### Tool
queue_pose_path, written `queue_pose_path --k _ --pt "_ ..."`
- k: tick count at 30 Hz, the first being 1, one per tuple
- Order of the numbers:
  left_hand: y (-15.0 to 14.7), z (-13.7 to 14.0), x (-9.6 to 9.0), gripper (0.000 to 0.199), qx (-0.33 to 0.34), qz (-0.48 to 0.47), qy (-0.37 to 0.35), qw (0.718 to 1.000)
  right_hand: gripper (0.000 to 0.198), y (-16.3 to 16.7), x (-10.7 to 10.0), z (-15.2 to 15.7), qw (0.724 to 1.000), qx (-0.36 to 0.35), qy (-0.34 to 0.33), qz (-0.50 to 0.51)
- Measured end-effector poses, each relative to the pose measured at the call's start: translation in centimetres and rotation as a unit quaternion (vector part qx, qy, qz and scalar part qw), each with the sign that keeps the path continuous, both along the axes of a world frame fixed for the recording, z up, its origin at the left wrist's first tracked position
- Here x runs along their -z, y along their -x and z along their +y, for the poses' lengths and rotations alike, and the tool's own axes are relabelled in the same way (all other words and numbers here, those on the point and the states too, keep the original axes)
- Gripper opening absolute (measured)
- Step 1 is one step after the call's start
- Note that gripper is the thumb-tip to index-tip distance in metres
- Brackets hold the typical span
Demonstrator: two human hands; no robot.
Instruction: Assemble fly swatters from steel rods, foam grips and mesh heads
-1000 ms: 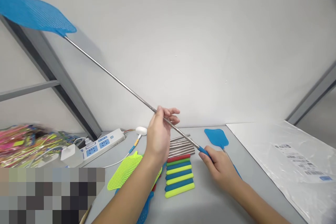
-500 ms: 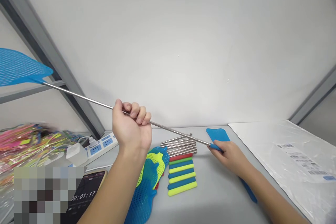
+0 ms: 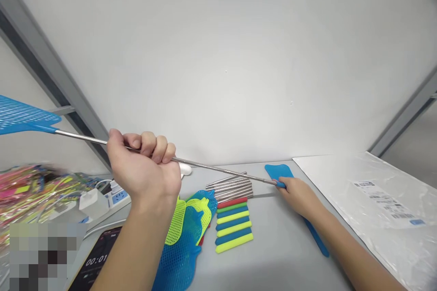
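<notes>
A fly swatter with a metal rod [image 3: 218, 169] stretches across the view, sloping down from left to right. Its blue mesh head [image 3: 23, 116] is at the far left, partly cut off by the edge. My left hand [image 3: 145, 168] is closed around the rod, palm up. The blue grip [image 3: 281, 184] at the rod's other end is pinched in my right hand [image 3: 297, 195]. Below lie a stack of metal rods [image 3: 235, 188], a row of blue, yellow, green and red handle sleeves [image 3: 234, 226], and overlapping mesh swatter heads [image 3: 177, 259], partly behind my left forearm.
A long blue plastic piece [image 3: 279, 171] with a wide flat end lies under my right arm. White plastic packaging [image 3: 341, 182] covers the right side. On the left are bagged colourful items [image 3: 34, 191], a power strip [image 3: 118, 197] and a phone [image 3: 94, 259]. A white wall [image 3: 225, 54] stands behind.
My left hand has shifted left along with its part of the rod. The mesh head sits lower and further left, and the rod slopes less steeply. My right hand keeps hold of the grip.
</notes>
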State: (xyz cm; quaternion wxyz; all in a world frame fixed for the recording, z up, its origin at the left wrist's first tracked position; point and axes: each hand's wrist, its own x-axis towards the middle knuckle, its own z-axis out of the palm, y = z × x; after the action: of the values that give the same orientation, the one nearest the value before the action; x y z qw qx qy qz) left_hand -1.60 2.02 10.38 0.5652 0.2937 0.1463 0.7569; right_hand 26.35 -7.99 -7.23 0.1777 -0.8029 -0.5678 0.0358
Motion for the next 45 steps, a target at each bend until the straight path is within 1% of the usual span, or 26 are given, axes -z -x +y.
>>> queue_pose_path --k 4,9,11,13,17,20,22,25,28,30,32,34,36,38,40,41,43,45 --pt "-0.8 -0.6 0.5 0.046 0.003 0.003 -0.024 1.0 0.032 -0.1 0.1 0.2 1.0 0.017 0.005 0.012" --pt "-0.8 -1.3 0.7 0.045 0.012 0.02 -0.069 0.997 0.036 0.2 0.2 0.2 0.999 0.033 -0.004 0.015" --pt "-1.0 -1.6 0.9 0.044 0.021 0.02 -0.073 0.997 0.039 0.6 0.2 0.2 0.999 0.037 -0.015 0.012" --pt "-1.7 -1.8 1.3 0.045 0.032 0.016 -0.06 0.998 0.041 1.2 0.1 0.2 0.999 0.038 -0.025 0.009" --pt "-3.9 -2.4 2.7 0.047 0.069 0.01 -0.018 0.997 0.039 2.9 0.2 0.1 0.999 0.02 -0.034 0.01" --pt "-5.3 -2.8 4.0 0.047 0.099 0.023 -0.026 0.994 0.036 3.7 0.3 0.0 0.999 0.011 -0.032 0.016" --pt "-6.1 -3.0 4.8 0.047 0.116 0.036 -0.04 0.992 0.038 3.8 0.2 0.0 0.999 0.011 -0.033 0.018" --pt "-7.0 -3.1 6.1 0.046 0.113 0.056 -0.051 0.991 0.038 3.6 0.1 -0.1 0.999 0.016 -0.033 0.02" --pt "-7.8 -3.1 7.3 0.046 0.104 0.089 -0.047 0.989 0.036 3.4 0.2 0.0 0.999 0.016 -0.027 0.025" --pt "-8.1 -3.0 7.7 0.045 0.119 0.112 -0.045 0.986 0.036 3.1 0.2 0.0 0.999 0.016 -0.025 0.027" --pt "-8.1 -2.8 7.7 0.042 0.133 0.13 -0.043 0.982 0.037 2.6 0.1 0.1 0.999 0.02 -0.027 0.024" --pt "-7.6 -2.3 7.1 0.036 0.13 0.138 -0.039 0.981 0.039 2.0 -0.1 0.1 0.999 0.028 -0.03 0.016" --pt "-6.7 -1.8 6.0 0.027 0.1 0.112 -0.027 0.988 0.04 1.4 -0.3 0.1 0.999 0.038 -0.032 0.005" --pt "-5.6 -1.3 4.9 0.023 0.069 0.06 0.0 0.996 0.039 0.7 -0.4 0.0 0.998 0.048 -0.032 -0.006" --pt "-4.7 -1.0 4.0 0.027 0.069 0.021 0.052 0.996 0.037 0.0 -0.5 0.0 0.998 0.054 -0.033 -0.014" --pt "-4.4 -0.9 3.8 0.03 0.081 0.011 0.084 0.993 0.036 -0.3 -0.6 0.0 0.998 0.057 -0.033 -0.018" --pt "-4.0 -0.8 3.8 0.038 0.11 -0.001 0.149 0.983 0.034 -0.9 -0.6 -0.1 0.997 0.065 -0.033 -0.022" --pt "-4.0 -0.5 4.1 0.044 0.115 -0.018 0.201 0.973 0.034 -1.6 -0.8 -0.2 0.996 0.079 -0.037 -0.026"
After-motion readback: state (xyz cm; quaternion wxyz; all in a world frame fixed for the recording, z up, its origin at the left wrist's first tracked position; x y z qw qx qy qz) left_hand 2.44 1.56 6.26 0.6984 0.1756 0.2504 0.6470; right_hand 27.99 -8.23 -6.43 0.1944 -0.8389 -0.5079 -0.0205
